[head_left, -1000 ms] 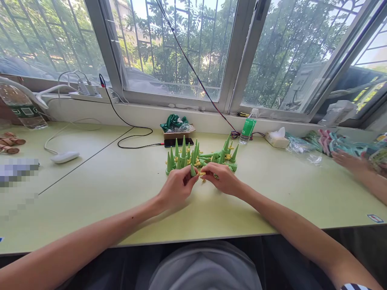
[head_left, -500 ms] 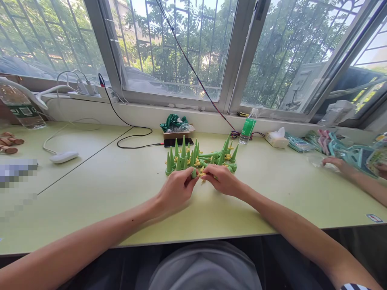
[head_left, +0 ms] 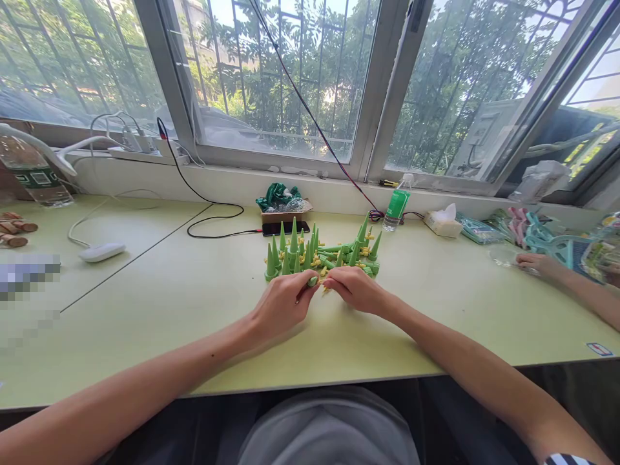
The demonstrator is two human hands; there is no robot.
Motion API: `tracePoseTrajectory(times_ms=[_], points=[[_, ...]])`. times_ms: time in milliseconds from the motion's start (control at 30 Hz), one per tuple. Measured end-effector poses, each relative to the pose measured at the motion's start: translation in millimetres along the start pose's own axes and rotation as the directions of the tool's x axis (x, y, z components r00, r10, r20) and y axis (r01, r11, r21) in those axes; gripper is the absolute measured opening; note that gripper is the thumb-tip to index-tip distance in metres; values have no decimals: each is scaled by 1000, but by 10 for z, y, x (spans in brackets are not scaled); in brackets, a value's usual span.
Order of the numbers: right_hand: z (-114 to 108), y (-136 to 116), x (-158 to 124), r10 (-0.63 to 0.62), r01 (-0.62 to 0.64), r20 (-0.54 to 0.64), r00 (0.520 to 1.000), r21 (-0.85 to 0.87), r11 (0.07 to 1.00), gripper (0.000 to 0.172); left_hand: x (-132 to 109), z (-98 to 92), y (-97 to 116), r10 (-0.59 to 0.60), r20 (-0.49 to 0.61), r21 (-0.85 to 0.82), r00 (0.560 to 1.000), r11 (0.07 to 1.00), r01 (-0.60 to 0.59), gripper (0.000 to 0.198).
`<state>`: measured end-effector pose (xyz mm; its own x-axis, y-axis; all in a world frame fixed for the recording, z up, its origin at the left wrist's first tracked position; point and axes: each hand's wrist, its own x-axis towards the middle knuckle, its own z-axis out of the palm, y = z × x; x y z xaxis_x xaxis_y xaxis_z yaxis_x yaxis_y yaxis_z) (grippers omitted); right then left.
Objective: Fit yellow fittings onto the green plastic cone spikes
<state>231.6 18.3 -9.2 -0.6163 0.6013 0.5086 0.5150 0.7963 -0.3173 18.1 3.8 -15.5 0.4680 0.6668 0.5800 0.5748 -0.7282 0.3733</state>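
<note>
A cluster of green plastic cones point(head_left: 320, 252) with small yellow pieces stands and lies mid-table. Just in front of it my left hand point(head_left: 283, 302) pinches one green cone point(head_left: 312, 280), mostly hidden by the fingers. My right hand point(head_left: 357, 289) meets it fingertip to fingertip, pinching a small yellow piece point(head_left: 326, 282) against the cone. Both hands rest on the pale green table point(head_left: 194, 303).
A phone point(head_left: 285, 227) and a small box with a green bag point(head_left: 283, 203) sit behind the cones. A green bottle point(head_left: 397, 205) and tissues point(head_left: 443, 221) stand right. A white mouse point(head_left: 101, 251) lies left. Another person's hand point(head_left: 537, 263) works at far right among packets.
My hands stay together at the cones; the held cone has tipped lower and sunk further into my fingers. The other person's hand has shifted left and forward on the table.
</note>
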Motion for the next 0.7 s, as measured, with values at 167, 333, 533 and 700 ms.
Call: tracePoseTrajectory(times_ms=[167, 333, 533, 700], points=[[-15, -41, 1, 53, -51, -24, 998, 65, 997, 21, 14, -8, 16, -58, 9, -21, 998, 998, 58, 12], [0, -40, -2, 10, -2, -86, 996, 88, 996, 9, 21, -20, 34, -85, 12, -41, 996, 996, 85, 15], [33, 21, -13, -35, 41, -97, 995, 62, 997, 16, 19, -10, 34, -91, 19, -33, 996, 995, 92, 14], [36, 26, -18, -23, 25, -103, 994, 19, 1000, 24, 7, 8, 10, -95, 15, -32, 995, 995, 95, 13]])
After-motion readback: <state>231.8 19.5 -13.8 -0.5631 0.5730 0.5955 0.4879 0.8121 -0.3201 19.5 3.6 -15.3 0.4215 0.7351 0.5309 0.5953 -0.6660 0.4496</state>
